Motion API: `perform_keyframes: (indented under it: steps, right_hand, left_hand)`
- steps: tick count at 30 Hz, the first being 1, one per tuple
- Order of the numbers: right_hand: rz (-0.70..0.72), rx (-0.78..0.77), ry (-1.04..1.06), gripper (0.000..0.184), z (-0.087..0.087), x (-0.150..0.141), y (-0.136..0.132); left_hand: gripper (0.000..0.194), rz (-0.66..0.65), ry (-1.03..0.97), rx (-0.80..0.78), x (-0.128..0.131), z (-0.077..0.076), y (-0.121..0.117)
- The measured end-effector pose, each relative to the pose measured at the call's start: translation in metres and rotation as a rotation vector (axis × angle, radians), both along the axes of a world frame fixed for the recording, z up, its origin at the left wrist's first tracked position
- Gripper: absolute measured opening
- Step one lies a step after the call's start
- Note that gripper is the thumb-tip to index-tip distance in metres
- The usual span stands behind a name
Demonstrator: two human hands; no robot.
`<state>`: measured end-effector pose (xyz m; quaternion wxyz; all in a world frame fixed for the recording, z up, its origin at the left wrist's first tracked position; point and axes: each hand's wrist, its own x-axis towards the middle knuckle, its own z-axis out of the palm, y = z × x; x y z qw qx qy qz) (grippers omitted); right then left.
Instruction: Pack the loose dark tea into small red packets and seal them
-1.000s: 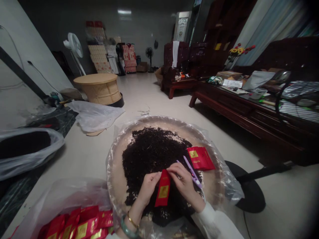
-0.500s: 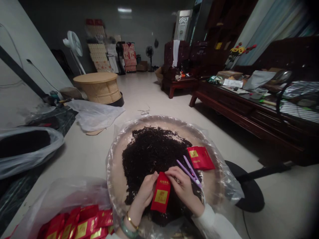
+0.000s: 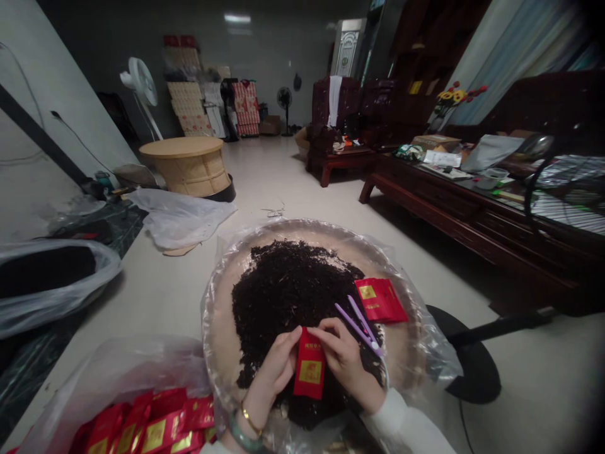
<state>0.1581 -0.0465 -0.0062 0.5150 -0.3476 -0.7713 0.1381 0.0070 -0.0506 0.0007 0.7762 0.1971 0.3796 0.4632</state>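
A red packet (image 3: 309,366) with a gold label hangs upright between my hands over the tray. My left hand (image 3: 278,359) pinches its upper left edge, and my right hand (image 3: 344,353) grips the top right corner. Beneath them lies a heap of dark dried leaves (image 3: 288,290), like loose tea, on a round plastic-lined tray (image 3: 222,284). Just right of my right hand rests a purple clamp-shaped tool (image 3: 359,325), its two arms apart. Beyond it a stack of flat red packets (image 3: 380,300) lies on the tray. Whether the held packet is filled, I cannot tell.
At lower left, a clear plastic bag (image 3: 142,359) holds several red packets (image 3: 155,429). Another bag with dark contents (image 3: 47,271) stands at far left. A black fan base (image 3: 472,372) is right of the tray. Farther off are a round woven table (image 3: 189,164) and a dark wooden table (image 3: 454,208).
The packet has shifted slightly right and turned straighter, its lower end swinging right. My right fingers have moved a little across its top edge. The tool and packet stack have stayed put.
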Motion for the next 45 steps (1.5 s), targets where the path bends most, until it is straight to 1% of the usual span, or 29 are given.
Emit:
perform_keyframes:
  steps: [2,7,11,14,16,18,20,22,24,26,28,29,31,34,36,38,40,42,45]
  right_hand:
    - [0.003,-0.029,0.023,0.038,0.002,-0.001,0.001]
    - [0.014,-0.193,0.014,0.028,0.009,-0.004,0.002]
    - [0.029,-0.207,-0.023,0.027,0.009,-0.005,0.002]
    - [0.054,-0.209,-0.038,0.028,0.007,-0.005,0.001]
    - [0.059,-0.210,-0.041,0.028,0.007,-0.005,0.001]
    - [0.058,-0.215,-0.048,0.027,0.009,-0.004,0.001]
    - [0.064,-0.239,-0.078,0.024,0.013,-0.002,0.000]
    - [0.073,-0.252,-0.125,0.019,0.017,0.000,-0.001]
    - [0.058,-0.199,-0.172,0.020,0.020,0.001,-0.003]
    - [0.013,-0.066,-0.202,0.028,0.020,0.002,-0.005]
    - [-0.044,0.071,-0.210,0.034,0.018,0.002,-0.006]
    - [-0.064,0.116,-0.207,0.034,0.018,0.002,-0.007]
    - [-0.073,0.156,-0.202,0.027,0.019,0.001,-0.007]
    - [-0.020,0.162,-0.225,0.012,0.023,-0.001,-0.008]
    - [0.016,0.170,-0.235,0.007,0.026,-0.002,-0.008]
    - [0.041,0.138,-0.245,0.006,0.027,-0.002,-0.009]
    - [0.058,0.079,-0.272,0.007,0.026,-0.001,-0.009]
    - [0.073,0.033,-0.316,0.009,0.024,0.001,-0.009]
    - [0.101,0.055,-0.342,0.013,0.019,0.005,-0.010]
  left_hand:
    - [0.042,0.000,-0.031,0.003,0.001,0.000,0.000]
    - [0.037,0.017,-0.053,-0.018,0.002,-0.005,0.000]
    - [0.033,0.009,-0.008,-0.046,0.001,-0.009,0.000]
    - [0.028,-0.006,0.000,-0.023,0.001,-0.008,-0.001]
    - [0.027,-0.023,0.058,0.039,0.001,-0.006,-0.002]
    - [0.029,-0.011,0.197,0.120,0.002,-0.003,-0.003]
    - [0.031,0.043,0.418,0.218,0.003,0.000,-0.005]
    - [0.028,0.122,0.655,0.344,0.003,0.002,-0.009]
    - [0.024,0.191,0.824,0.471,0.003,0.002,-0.012]
    - [0.023,0.262,0.911,0.553,0.003,0.002,-0.014]
    - [0.025,0.317,0.963,0.584,0.003,0.000,-0.015]
    - [0.025,0.332,0.985,0.594,0.003,0.000,-0.015]
    - [0.026,0.337,1.022,0.627,0.003,-0.002,-0.015]
    - [0.023,0.346,1.048,0.728,0.001,-0.003,-0.016]
    - [0.021,0.384,1.041,0.800,0.000,-0.003,-0.017]
    - [0.018,0.423,1.016,0.856,-0.001,-0.001,-0.017]
    - [0.016,0.433,0.983,0.904,-0.001,0.001,-0.017]
    - [0.015,0.410,0.955,0.954,-0.001,0.003,-0.017]
    - [0.014,0.342,0.921,0.982,0.001,0.004,-0.017]
